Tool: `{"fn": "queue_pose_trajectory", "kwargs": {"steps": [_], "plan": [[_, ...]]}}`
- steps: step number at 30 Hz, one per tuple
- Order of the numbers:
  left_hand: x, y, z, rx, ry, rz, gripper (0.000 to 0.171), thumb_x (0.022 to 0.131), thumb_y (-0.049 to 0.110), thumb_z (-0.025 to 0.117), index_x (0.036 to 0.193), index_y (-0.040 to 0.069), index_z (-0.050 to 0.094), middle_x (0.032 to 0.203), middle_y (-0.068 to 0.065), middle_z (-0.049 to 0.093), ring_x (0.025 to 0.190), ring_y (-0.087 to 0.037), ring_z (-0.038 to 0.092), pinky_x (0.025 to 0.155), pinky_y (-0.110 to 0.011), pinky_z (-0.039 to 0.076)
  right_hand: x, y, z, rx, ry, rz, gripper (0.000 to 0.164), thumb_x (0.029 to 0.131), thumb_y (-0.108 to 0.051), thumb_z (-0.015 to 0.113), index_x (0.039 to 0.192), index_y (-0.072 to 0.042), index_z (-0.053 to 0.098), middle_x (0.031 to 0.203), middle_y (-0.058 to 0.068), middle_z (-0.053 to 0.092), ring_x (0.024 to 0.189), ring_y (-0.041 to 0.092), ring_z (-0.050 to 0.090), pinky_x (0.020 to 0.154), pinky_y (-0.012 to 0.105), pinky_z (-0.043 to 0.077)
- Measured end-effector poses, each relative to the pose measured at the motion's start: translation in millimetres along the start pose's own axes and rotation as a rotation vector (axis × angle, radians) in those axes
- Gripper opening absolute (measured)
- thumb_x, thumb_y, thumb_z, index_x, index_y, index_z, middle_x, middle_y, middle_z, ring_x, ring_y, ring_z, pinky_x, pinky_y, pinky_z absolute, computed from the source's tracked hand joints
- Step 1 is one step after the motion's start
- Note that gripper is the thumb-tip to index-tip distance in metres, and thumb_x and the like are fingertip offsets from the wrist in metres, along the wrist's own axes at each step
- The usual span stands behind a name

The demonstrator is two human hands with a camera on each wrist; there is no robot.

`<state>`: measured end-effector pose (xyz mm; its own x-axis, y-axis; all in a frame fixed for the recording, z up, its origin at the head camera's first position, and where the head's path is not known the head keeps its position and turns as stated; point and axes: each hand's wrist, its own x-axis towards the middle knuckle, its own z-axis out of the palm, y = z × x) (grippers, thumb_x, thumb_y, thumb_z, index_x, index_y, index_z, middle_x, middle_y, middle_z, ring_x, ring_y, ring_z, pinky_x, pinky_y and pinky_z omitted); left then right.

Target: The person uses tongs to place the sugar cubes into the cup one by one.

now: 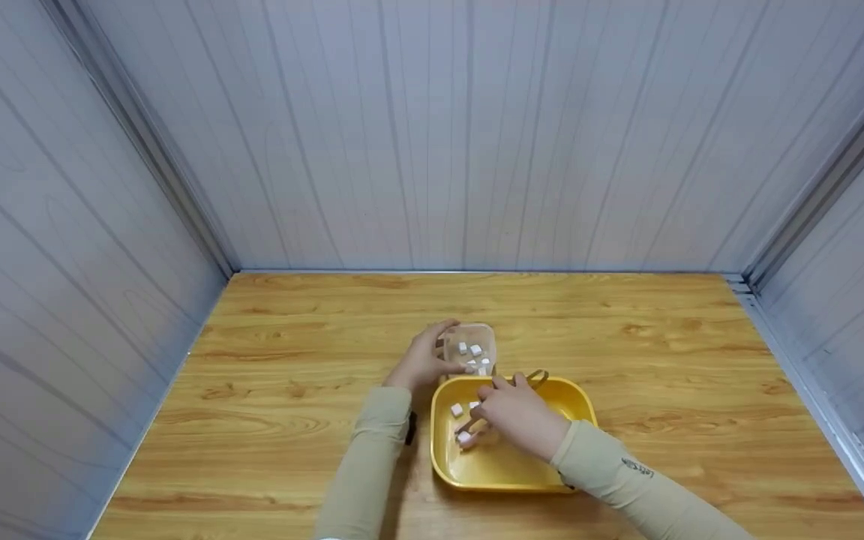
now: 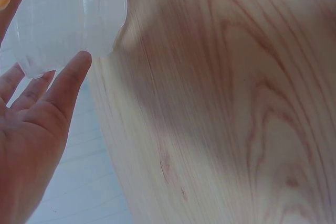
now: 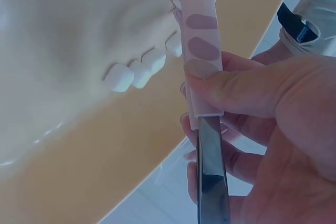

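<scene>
My left hand [image 1: 423,361] holds a small clear plastic container [image 1: 487,334] from its left side, thumb near and fingers behind. Several white cubes [image 1: 475,349] lie in it. In the left wrist view the container [image 2: 65,19] stands between the spread fingers. My right hand [image 1: 516,414] reaches over a yellow basin [image 1: 507,480] and grips metal tongs [image 3: 211,169] with pink tips [image 3: 202,40]. At those tips, low in the basin, is a white cube [image 1: 464,437]. More white cubes [image 3: 119,77] rest on the basin floor along its wall.
The wooden table [image 1: 289,405] carries the basin and the container, which stand close together, the container just behind the basin's back left rim. Pale panel walls [image 1: 432,135] enclose the table at the back and both sides.
</scene>
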<state>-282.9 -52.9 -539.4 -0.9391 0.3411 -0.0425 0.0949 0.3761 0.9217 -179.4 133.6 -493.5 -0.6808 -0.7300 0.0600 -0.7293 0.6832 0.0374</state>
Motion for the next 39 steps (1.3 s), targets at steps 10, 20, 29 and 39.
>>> {"fn": "queue_pose_trajectory", "kwargs": {"steps": [10,20,29,39], "plan": [[0.3,-0.7,0.5,-0.022,-0.003,0.038,0.082,0.071,0.002,0.083,0.143,0.014,0.043,0.145,-0.014,0.040,0.128,-0.038,0.043,0.100,-0.036,0.046,-4,11,-10,-0.048,-0.004,0.033,0.026,0.076,-0.013,0.074,0.097,-0.029,0.077,0.090,0.000,0.062,0.079,0.021,0.051,0.059,0.033,0.036],[0.7,-1.5,0.1,0.006,-0.015,0.049,0.081,0.074,0.003,0.082,0.144,0.011,0.041,0.143,-0.017,0.040,0.127,-0.039,0.043,0.101,-0.039,0.045,-4,24,-26,-0.073,0.019,0.077,0.025,0.080,-0.009,0.073,0.099,-0.026,0.076,0.091,-0.001,0.062,0.076,0.020,0.049,0.058,0.035,0.038],[0.4,-0.8,0.2,-0.026,-0.011,0.026,0.083,0.073,0.000,0.081,0.144,0.013,0.042,0.145,-0.016,0.039,0.128,-0.038,0.042,0.099,-0.037,0.046,-1,36,-41,-0.028,-0.012,0.130,0.040,0.076,0.001,0.078,0.105,-0.027,0.074,0.100,0.000,0.064,0.090,0.026,0.054,0.070,0.047,0.046],[0.2,-0.8,-0.2,-0.001,-0.013,0.014,0.083,0.073,0.003,0.082,0.145,0.012,0.040,0.144,-0.012,0.040,0.128,-0.035,0.043,0.100,-0.036,0.046,6,50,-43,0.001,-0.018,0.188,0.035,0.082,-0.006,0.073,0.109,-0.028,0.073,0.098,0.001,0.062,0.090,0.026,0.053,0.072,0.048,0.045]]}}
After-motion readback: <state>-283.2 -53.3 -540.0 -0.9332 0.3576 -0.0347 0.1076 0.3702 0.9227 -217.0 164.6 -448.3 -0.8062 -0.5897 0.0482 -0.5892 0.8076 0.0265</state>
